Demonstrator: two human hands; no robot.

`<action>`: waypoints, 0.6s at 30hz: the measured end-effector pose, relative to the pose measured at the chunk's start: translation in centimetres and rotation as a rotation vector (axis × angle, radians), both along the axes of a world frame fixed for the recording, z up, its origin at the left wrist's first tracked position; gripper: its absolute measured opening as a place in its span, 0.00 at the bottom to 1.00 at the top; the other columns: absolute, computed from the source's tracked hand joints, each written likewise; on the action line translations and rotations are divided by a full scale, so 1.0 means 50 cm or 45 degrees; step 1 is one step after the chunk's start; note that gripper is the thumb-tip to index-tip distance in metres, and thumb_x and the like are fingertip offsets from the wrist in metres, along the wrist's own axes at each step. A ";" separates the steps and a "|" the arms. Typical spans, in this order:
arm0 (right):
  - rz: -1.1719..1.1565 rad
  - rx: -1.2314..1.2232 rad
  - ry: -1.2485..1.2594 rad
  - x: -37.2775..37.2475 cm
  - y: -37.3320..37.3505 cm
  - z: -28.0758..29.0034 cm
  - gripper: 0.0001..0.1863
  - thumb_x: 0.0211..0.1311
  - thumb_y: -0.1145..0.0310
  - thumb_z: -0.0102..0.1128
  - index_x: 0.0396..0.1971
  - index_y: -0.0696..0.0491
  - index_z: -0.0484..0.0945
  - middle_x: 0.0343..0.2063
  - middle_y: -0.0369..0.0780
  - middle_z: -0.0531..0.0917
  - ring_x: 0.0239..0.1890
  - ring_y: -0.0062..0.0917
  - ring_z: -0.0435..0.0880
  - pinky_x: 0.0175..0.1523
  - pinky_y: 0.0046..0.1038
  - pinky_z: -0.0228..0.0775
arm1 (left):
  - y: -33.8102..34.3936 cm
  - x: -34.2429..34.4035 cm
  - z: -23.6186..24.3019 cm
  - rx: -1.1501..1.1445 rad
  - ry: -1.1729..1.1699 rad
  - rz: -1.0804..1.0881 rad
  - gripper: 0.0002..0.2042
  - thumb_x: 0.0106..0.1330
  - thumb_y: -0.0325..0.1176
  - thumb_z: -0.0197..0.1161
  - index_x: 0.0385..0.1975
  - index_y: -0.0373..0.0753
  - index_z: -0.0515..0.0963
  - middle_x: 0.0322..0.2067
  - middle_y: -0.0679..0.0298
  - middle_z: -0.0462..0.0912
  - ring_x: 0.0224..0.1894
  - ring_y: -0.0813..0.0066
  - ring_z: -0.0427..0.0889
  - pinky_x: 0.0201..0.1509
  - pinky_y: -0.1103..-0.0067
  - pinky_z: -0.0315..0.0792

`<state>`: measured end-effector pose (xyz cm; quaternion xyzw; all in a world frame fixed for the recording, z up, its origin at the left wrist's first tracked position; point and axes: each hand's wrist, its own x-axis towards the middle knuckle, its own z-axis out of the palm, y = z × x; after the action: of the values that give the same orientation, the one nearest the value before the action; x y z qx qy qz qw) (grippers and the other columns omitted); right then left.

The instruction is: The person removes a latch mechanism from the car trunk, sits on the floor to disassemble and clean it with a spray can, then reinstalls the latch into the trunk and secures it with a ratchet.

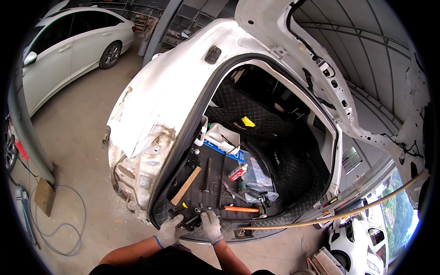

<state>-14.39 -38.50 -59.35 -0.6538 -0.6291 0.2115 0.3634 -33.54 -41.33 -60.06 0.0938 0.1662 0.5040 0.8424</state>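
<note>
The black part (191, 222) between the hands is dark and irregular, with knobbly edges and a dull surface; its finer shape is too small to make out. Both hands wear pale, matte gloves, the left hand (169, 230) with a thin blue edge at the wrist, the right hand (212, 226) likewise. The trunk (224, 95) is lined in black, quilted with a diamond stitch (the pale thread shows well on the far wall). In it lie a flat wood strip (186, 185), a slim, dark metal bar (207, 175), a hammer (241, 209) with a smooth orange handle, a red-and-white tube (237, 172), a crinkled clear bag (259, 178) and a white plastic tray (223, 136) with rounded corners. The car body (156, 87) is glossy white, scuffed and brown with grime around the bare lamp recess.

The part sits at the trunk's near edge, just beyond the person's body. The left fingers bend in against its left end and the right fingers against its right end; most fingertips are hidden, so I cannot tell whether either hand pinches it or only rests on it.

Its long axis runs roughly left to right, from hand to hand, with the right end slightly farther from the person. The wood strip's near end points toward it.
</note>
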 end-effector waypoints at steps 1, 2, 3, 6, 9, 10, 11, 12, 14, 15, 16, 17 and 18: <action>0.005 0.000 -0.003 0.003 -0.001 0.002 0.18 0.69 0.57 0.52 0.43 0.58 0.79 0.35 0.53 0.83 0.41 0.47 0.82 0.47 0.41 0.72 | 0.000 0.003 -0.001 0.004 0.002 0.002 0.18 0.73 0.34 0.54 0.61 0.40 0.68 0.57 0.59 0.77 0.57 0.60 0.78 0.60 0.55 0.73; 0.010 0.001 -0.008 0.007 -0.002 0.004 0.18 0.69 0.57 0.52 0.43 0.58 0.79 0.35 0.53 0.83 0.41 0.47 0.82 0.47 0.41 0.72 | -0.001 0.006 -0.003 0.008 0.004 0.003 0.18 0.73 0.34 0.54 0.61 0.41 0.68 0.57 0.59 0.77 0.57 0.60 0.78 0.61 0.54 0.73; 0.007 -0.026 0.005 0.009 -0.001 0.000 0.18 0.69 0.58 0.52 0.44 0.58 0.79 0.35 0.52 0.83 0.40 0.45 0.82 0.46 0.40 0.72 | 0.000 0.006 -0.007 -0.004 0.006 0.003 0.18 0.73 0.34 0.54 0.61 0.41 0.68 0.57 0.59 0.77 0.57 0.59 0.78 0.61 0.54 0.73; 0.051 -0.045 0.068 0.021 0.001 -0.007 0.18 0.69 0.59 0.51 0.44 0.59 0.78 0.35 0.52 0.83 0.39 0.45 0.82 0.47 0.39 0.72 | 0.000 0.013 -0.014 -0.023 0.006 -0.002 0.18 0.73 0.33 0.54 0.61 0.40 0.68 0.57 0.59 0.77 0.57 0.57 0.78 0.61 0.53 0.72; 0.169 -0.040 -0.002 0.044 0.014 -0.021 0.18 0.70 0.59 0.51 0.44 0.60 0.78 0.37 0.53 0.83 0.40 0.46 0.82 0.47 0.39 0.72 | 0.000 0.013 -0.005 -0.013 -0.012 -0.009 0.18 0.72 0.33 0.54 0.61 0.39 0.68 0.56 0.58 0.78 0.57 0.56 0.78 0.61 0.53 0.72; 0.183 -0.026 -0.019 0.045 0.018 -0.024 0.18 0.70 0.59 0.51 0.44 0.60 0.78 0.37 0.53 0.82 0.40 0.47 0.82 0.47 0.39 0.72 | -0.002 0.013 -0.010 -0.010 -0.022 -0.014 0.18 0.72 0.33 0.54 0.60 0.39 0.68 0.56 0.57 0.78 0.57 0.55 0.78 0.62 0.52 0.71; 0.195 -0.010 -0.036 0.045 0.021 -0.024 0.18 0.70 0.59 0.51 0.43 0.60 0.78 0.37 0.53 0.82 0.40 0.47 0.82 0.46 0.39 0.72 | 0.001 0.012 -0.009 -0.006 -0.033 -0.019 0.18 0.72 0.33 0.54 0.60 0.39 0.68 0.56 0.56 0.78 0.57 0.55 0.77 0.62 0.52 0.71; 0.169 0.013 -0.020 0.033 0.017 -0.015 0.17 0.70 0.60 0.51 0.43 0.60 0.78 0.37 0.53 0.82 0.41 0.47 0.82 0.46 0.40 0.72 | -0.007 0.006 0.032 -0.015 0.002 -0.012 0.18 0.72 0.33 0.53 0.60 0.38 0.68 0.56 0.55 0.77 0.57 0.54 0.77 0.62 0.51 0.70; 0.130 0.079 -0.039 0.028 0.009 -0.004 0.17 0.69 0.60 0.53 0.42 0.59 0.78 0.37 0.52 0.82 0.41 0.48 0.82 0.46 0.40 0.72 | -0.012 0.002 0.053 -0.028 -0.025 -0.081 0.18 0.72 0.33 0.52 0.60 0.39 0.68 0.56 0.55 0.77 0.57 0.54 0.77 0.62 0.51 0.70; 0.120 0.121 -0.069 0.027 0.005 -0.004 0.16 0.69 0.60 0.53 0.42 0.59 0.78 0.37 0.52 0.82 0.42 0.48 0.81 0.46 0.40 0.72 | -0.010 0.002 0.057 -0.038 -0.036 -0.118 0.18 0.73 0.34 0.52 0.60 0.39 0.68 0.56 0.55 0.78 0.57 0.54 0.77 0.62 0.51 0.70; 0.108 0.142 -0.093 0.028 0.001 -0.002 0.16 0.68 0.60 0.54 0.42 0.59 0.79 0.37 0.52 0.82 0.42 0.47 0.81 0.46 0.41 0.72 | -0.008 0.005 0.058 -0.045 -0.037 -0.128 0.18 0.73 0.34 0.52 0.60 0.38 0.68 0.55 0.55 0.78 0.57 0.54 0.77 0.62 0.51 0.70; 0.097 0.162 -0.121 0.032 -0.003 0.002 0.16 0.68 0.60 0.55 0.41 0.59 0.79 0.37 0.51 0.82 0.43 0.47 0.81 0.46 0.41 0.72 | -0.008 0.010 0.056 -0.052 -0.039 -0.141 0.18 0.73 0.34 0.52 0.60 0.38 0.68 0.55 0.55 0.78 0.57 0.54 0.77 0.63 0.51 0.70; 0.087 0.165 -0.133 0.033 -0.006 0.008 0.16 0.68 0.60 0.55 0.41 0.59 0.79 0.37 0.51 0.82 0.43 0.47 0.81 0.46 0.41 0.72 | -0.009 0.011 0.053 -0.056 -0.031 -0.153 0.18 0.73 0.35 0.52 0.60 0.38 0.69 0.55 0.55 0.78 0.57 0.55 0.77 0.63 0.51 0.69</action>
<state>-12.75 -38.82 -58.93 -0.6172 -0.6815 0.1482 0.3641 -33.00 -41.79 -57.43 0.0788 0.1609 0.4500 0.8749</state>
